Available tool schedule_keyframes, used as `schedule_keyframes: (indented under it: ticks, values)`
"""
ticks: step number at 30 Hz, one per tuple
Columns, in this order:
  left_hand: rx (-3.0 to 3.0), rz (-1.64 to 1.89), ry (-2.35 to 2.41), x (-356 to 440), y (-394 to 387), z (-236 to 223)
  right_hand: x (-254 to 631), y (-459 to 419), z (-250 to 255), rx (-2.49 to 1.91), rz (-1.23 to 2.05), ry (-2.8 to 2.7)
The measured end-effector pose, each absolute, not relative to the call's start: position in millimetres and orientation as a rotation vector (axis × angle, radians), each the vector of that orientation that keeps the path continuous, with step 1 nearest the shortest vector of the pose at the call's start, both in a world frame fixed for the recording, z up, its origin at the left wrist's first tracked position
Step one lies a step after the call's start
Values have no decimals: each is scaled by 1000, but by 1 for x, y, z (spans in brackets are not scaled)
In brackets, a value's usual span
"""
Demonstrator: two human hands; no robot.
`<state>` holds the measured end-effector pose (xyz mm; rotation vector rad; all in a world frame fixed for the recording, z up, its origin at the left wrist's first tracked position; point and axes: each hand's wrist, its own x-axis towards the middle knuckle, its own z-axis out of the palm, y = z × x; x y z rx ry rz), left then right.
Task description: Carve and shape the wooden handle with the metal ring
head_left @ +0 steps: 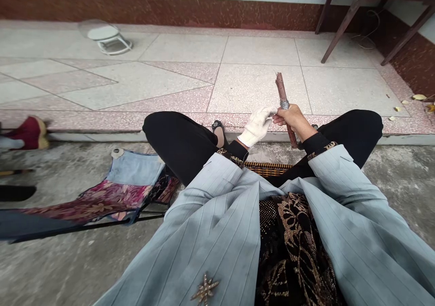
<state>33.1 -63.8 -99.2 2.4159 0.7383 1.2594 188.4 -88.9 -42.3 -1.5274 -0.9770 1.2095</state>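
Note:
I sit with my knees apart, both hands raised between them. My right hand (pixel 292 118), bare, is wrapped around a reddish-brown stick (pixel 281 87) held nearly upright, its top pointing away from me. A band of grey wire (pixel 284 104) is wound around the stick just above my fingers. My left hand (pixel 257 125) wears a white knit glove and pinches at the stick beside the wire band, touching my right fingers. The stick's lower end (pixel 292 140) shows below my right hand.
A folding stool with a patchwork cloth seat (pixel 112 192) stands at my left. A woven mat (pixel 268 167) lies under my legs. On the tiled terrace ahead sit a small white fan (pixel 108 36) and dark table legs (pixel 343 22). A red shoe (pixel 30 133) rests far left.

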Motion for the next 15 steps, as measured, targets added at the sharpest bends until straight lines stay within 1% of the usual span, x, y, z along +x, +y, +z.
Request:
schedule_keyframes:
  ticks: [5,9,12,15]
  values:
    - [2678,1250,739,32,-61,-104,189,-91,-39,-1496,1217,-929]
    - [2897,1161,556,30,-65,-98,191,-91,-36,-1478,1142,-862]
    - [2912,1063,486,27,-72,-92,195,-90,-31,-1469,1102,-810]
    - [2915,901,536,26,-77,-88,200,-90,-26,-1445,1079,-780]
